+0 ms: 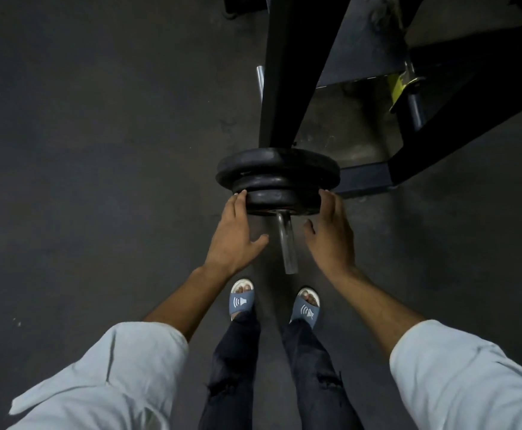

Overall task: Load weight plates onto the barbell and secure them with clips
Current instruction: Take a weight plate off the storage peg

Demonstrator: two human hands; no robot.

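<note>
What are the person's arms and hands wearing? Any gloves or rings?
No gloves: the left hand and right hand are bare, and no rings, watch or bands show. Each arm has a loose, pale grey-white sleeve, the left sleeve and right sleeve, pushed up so the forearms are uncovered. The cloth looks soft and wrinkled, with no print or logo visible.

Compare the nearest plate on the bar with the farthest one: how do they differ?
The nearest plate is smaller across; the farthest plate is clearly wider. The left hand and right hand flank the nearest plate at its rim; neither touches the farthest plate. Both are black, round and threaded on the same barbell sleeve.
</note>
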